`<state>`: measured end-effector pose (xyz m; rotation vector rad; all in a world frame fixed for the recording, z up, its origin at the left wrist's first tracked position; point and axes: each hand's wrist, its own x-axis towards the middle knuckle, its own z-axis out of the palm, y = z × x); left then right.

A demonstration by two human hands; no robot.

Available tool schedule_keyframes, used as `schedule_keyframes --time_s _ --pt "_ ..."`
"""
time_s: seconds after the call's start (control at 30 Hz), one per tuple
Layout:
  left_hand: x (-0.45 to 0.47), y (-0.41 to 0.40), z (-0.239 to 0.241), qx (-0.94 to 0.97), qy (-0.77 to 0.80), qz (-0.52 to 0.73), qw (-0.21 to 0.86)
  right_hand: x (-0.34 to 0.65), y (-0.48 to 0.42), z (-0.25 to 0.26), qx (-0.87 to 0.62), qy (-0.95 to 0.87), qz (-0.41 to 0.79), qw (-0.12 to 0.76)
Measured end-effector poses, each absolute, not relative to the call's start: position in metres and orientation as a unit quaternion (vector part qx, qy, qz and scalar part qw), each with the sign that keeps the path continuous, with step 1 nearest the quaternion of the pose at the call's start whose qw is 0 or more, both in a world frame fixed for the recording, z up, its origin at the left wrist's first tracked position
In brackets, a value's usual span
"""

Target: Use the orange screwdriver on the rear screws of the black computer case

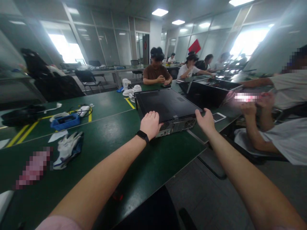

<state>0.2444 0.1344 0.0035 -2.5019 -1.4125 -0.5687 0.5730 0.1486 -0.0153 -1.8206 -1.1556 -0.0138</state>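
Observation:
A black desktop computer case [169, 103] lies flat on the green table, its rear panel with ports and vents facing me. My left hand [150, 124], with a dark band on the wrist, grips the near left edge of the case. Its fingers lie over the top cover and its thumb is at the rear panel. At the near right corner, my right hand [206, 120] holds the case with the thumb on top. The rest of its fingers are partly hidden along the side.
Beside the case, at right, stands an open black computer case [206, 92] with a co-worker's hands [249, 107] near it. A white phone [218, 117] lies near my right hand. Leftward are gloves [68, 148], a blue tray [65, 121] and cables. White devices [131, 91] stand behind the case.

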Motion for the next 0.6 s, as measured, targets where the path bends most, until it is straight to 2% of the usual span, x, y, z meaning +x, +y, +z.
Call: schedule_keyframes --time_s 0.17,0.6 --pt "0.247 0.133 0.003 -0.849 -0.482 -0.190 0.107 0.582 0.161 -0.025 -0.764 -0.424 0.074 0.481" --pt "0.177 0.109 0.003 -0.862 -0.462 -0.182 0.104 0.540 0.090 -0.032 -0.769 -0.432 0.079 0.464"
